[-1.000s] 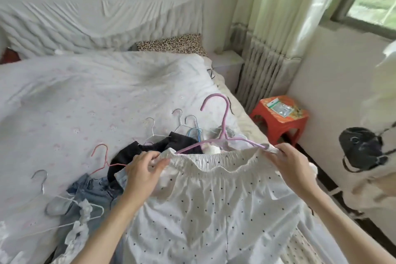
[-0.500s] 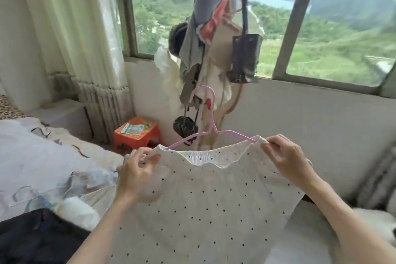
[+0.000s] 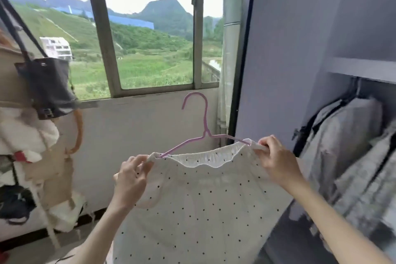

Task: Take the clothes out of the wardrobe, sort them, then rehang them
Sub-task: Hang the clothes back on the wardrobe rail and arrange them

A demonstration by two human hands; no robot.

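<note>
While curled, fingers (image 3: 137, 167) pinch skirt (image 3: 203, 210).

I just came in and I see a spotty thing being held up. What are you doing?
A person is holding up a white dotted garment that sits on a purple hanger. The left hand pinches one end of its stretchy waistband and the right hand pinches the other. It is in front of the window, beside the open wardrobe, where grey clothes already hang. It is not hung up yet.

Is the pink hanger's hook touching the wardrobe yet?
Apart. The head view shows the pink hanger with its hook against the wall below the window, left of the wardrobe.
</note>
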